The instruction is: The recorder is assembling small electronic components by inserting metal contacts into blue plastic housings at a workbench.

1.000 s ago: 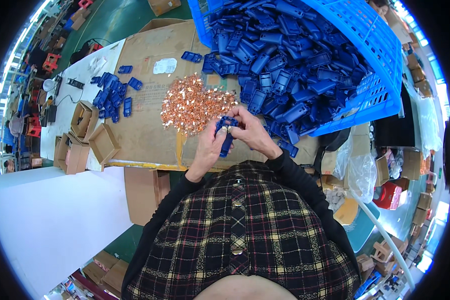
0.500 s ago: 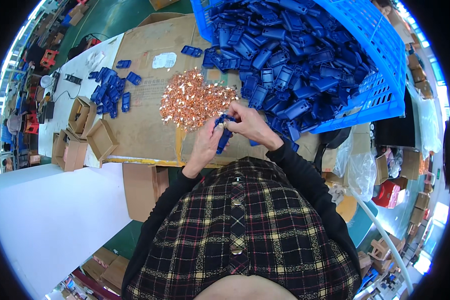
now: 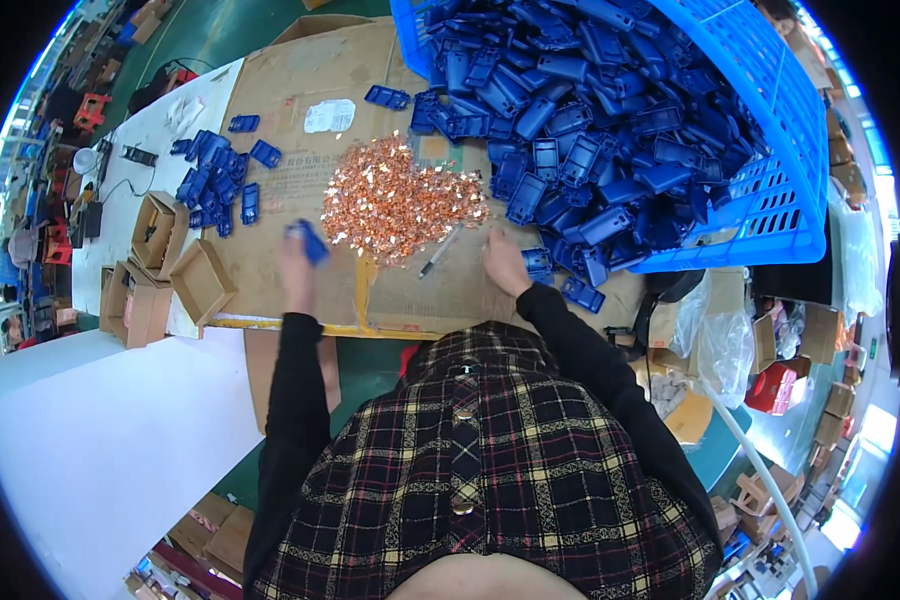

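Note:
My left hand (image 3: 298, 275), blurred by motion, is left of the copper pile and closed on a blue plastic housing (image 3: 313, 243). Lower right of the pile, my right hand (image 3: 507, 262) is low over the cardboard; its fingers point away from me and are too indistinct to show whether they hold anything. Between the hands lies a thin pen-like tool (image 3: 440, 251). Small shiny copper-coloured pieces (image 3: 395, 205) form a loose heap. More blue housings (image 3: 213, 175) are bunched at the left, and a large mass of blue housings (image 3: 580, 130) spills from a blue crate (image 3: 795, 235).
Flattened cardboard (image 3: 280, 200) covers the table, with a white label (image 3: 330, 116) on it. Open small cardboard boxes (image 3: 202, 280) stand at the left edge. A white board (image 3: 120, 430) lies lower left. Clear plastic bags (image 3: 722, 350) hang at the right.
My hands have parted. The left has swung left with a blue housing, and the right has shifted slightly right and toward me. The pen-like tool now shows on the cardboard.

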Tool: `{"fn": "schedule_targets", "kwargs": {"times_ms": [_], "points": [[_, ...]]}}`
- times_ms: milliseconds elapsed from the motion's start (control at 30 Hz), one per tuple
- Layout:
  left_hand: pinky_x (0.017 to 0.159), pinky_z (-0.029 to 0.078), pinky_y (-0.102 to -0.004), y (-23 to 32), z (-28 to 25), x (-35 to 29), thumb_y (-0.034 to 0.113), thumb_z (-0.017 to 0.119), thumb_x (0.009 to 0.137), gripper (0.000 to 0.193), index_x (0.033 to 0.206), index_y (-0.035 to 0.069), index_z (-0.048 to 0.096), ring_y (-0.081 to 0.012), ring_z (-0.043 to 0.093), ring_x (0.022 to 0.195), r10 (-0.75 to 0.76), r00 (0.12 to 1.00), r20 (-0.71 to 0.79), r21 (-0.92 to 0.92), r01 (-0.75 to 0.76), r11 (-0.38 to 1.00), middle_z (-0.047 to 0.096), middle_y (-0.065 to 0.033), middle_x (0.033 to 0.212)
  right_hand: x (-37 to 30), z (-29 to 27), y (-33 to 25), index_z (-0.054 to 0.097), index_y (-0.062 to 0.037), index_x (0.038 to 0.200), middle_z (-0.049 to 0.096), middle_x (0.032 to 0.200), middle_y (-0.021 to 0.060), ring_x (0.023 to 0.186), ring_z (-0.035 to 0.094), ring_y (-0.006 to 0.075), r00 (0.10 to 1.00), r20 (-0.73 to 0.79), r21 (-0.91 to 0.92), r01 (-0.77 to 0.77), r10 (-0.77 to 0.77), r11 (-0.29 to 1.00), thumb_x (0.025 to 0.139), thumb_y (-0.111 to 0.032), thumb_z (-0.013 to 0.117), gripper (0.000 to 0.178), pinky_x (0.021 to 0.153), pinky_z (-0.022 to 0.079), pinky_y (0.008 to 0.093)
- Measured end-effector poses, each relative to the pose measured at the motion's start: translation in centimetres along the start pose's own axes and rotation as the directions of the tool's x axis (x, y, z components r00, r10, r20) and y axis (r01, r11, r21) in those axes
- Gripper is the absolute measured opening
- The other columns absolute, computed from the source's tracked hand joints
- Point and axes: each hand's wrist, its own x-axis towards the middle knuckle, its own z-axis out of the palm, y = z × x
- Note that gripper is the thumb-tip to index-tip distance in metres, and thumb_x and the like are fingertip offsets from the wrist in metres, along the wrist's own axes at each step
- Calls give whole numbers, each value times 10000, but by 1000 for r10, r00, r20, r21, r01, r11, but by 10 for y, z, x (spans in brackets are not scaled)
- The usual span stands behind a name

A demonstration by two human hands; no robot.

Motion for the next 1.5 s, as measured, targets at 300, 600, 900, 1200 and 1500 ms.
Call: {"fn": "schedule_targets", "kwargs": {"times_ms": [300,600,900,1200,1500], "points": [[656,487,-274,26,67,3,322,510,882,409,1148,18,447,-159,572,762,8,969,249,-26,-1,1000,547,-64,911,29,-4,-6,485,47,971,527,870,249,821,581,370,999,-41,-319,-26,13,947,762,4,422,222,677,484,409],[776,453,-370,57,264,-42,143,593,771,354,1084,1,507,-320,574,878,154,741,654,253,-407,878,576,-188,1006,2,7,-6,484,24,946,516,959,236,779,593,349,994,105,-294,24,7,955,750,-31,458,205,644,496,416],[771,459,-402,46,283,-35,32,558,695,366,1057,-10,524,-349,582,859,185,748,637,371,-509,777,597,-210,919,-35,10,13,471,6,955,498,946,220,846,527,394,983,68,135,159,-170,978,730,-21,504,230,717,450,433],[724,436,-266,73,215,-34,68,486,795,220,990,26,579,-134,534,834,124,833,539,-6,-143,990,573,-60,918,-36,10,20,460,-6,909,518,882,198,860,510,377,999,22,263,16,-23,965,764,-59,506,162,733,414,442],[750,460,-282,96,132,-76,66,506,809,237,1044,38,503,-129,533,836,-15,899,437,-569,290,770,531,-35,902,-24,17,3,502,-21,809,531,837,197,738,529,382,987,-32,12,160,-159,987,808,-147,506,126,626,436,462]]}}
